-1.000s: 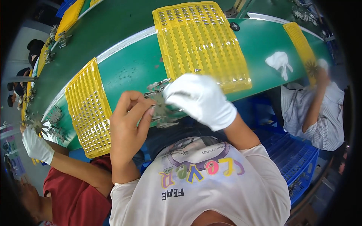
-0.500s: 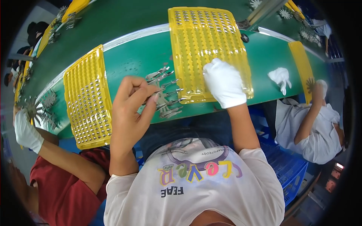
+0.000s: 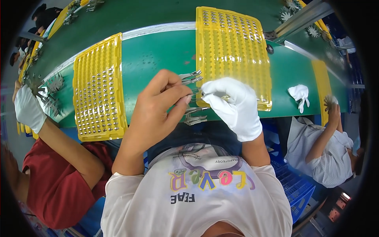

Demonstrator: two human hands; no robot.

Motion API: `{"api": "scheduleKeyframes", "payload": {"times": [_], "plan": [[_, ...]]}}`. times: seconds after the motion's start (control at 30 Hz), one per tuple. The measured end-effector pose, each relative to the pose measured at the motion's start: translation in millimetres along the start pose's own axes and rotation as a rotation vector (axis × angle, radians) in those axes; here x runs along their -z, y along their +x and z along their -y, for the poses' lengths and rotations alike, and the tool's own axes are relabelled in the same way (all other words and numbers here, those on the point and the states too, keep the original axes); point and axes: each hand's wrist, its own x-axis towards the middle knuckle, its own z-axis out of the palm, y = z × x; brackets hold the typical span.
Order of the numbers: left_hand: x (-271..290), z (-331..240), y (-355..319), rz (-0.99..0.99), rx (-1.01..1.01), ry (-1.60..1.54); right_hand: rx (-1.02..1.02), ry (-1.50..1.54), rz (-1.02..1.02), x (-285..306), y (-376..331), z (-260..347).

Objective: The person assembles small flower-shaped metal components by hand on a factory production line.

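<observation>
My bare left hand (image 3: 160,108) pinches a flat grey metal holder with several clip-like prongs (image 3: 195,119) fanning outward. Its middle is hidden behind my fingers. My right hand (image 3: 235,106), in a white glove, is closed in a pinch at the end of one prong, on a small metal piece that is mostly covered by the fingertips. Just beyond and to the right lies a yellow plastic tray (image 3: 233,51), its far rows filled with small silver metal parts (image 3: 231,23) and its nearer pockets bare.
Another yellow tray (image 3: 98,87) with silver parts lies to the left, near a co-worker's gloved hand (image 3: 29,108) and spiky metal holders (image 3: 53,85). On the right, a white glove (image 3: 300,96) rests on the green table (image 3: 158,51); a second co-worker holds a round spiked piece (image 3: 328,102).
My right hand has come from over the yellow tray leftward to the prongs, its fingertips now at one of them. My left hand has shifted right with the holder.
</observation>
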Motion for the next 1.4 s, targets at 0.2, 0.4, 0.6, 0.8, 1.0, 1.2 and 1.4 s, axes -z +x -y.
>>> {"api": "scheduleKeyframes", "payload": {"times": [0.2,0.4,0.6,0.8,1.0,1.2,1.4], "plan": [[-1.0,-4.2,0.8,0.001,-0.009,0.014,0.019,-0.028,-0.002,-0.8,2.1,3.5],[-1.7,-6.1,1.8,0.009,-0.016,0.030,0.030,-0.049,0.004,1.0,1.6,5.1],[-3.0,-6.1,-0.3,0.029,-0.023,0.052,0.052,-0.055,0.027,2.4,2.1,7.8],[-2.6,-7.0,-1.1,0.051,-0.036,0.101,0.066,-0.049,0.064,1.8,2.9,10.1],[-5.6,-7.4,-2.6,0.053,-0.070,0.165,0.051,-0.045,0.092,-7.4,1.5,6.8],[-13.3,-5.3,2.3,0.061,0.015,0.121,-0.074,0.065,-0.009,-14.6,-4.0,-4.0],[-5.7,-11.4,-11.0,0.094,-0.027,0.146,-0.131,0.133,-0.033,-10.5,-1.7,6.8]]}}
